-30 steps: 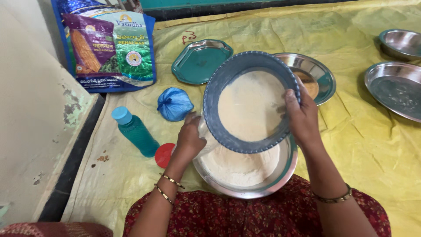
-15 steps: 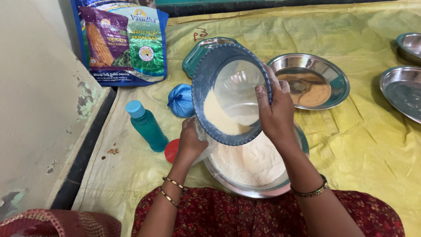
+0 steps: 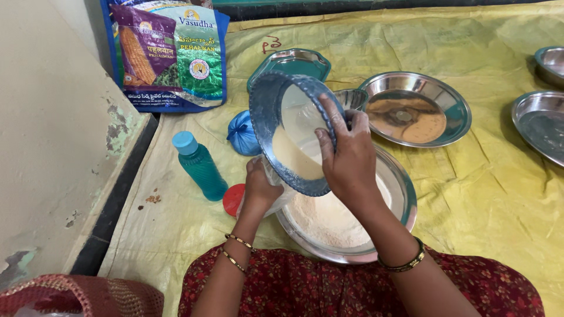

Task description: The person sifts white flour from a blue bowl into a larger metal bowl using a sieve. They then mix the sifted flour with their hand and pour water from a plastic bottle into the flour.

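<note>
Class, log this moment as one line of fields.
left hand: under sieve | right hand: grips sieve rim | sieve: tilted, flour inside | below: steel plate of flour

bottle [image 3: 200,166] left of flour bowl [image 3: 405,196]

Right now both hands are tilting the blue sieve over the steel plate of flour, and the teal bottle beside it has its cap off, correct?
Not quite. The head view shows the teal bottle with its light blue cap on. The rest holds: left hand and right hand tilt the blue sieve over the steel plate of flour.
</note>
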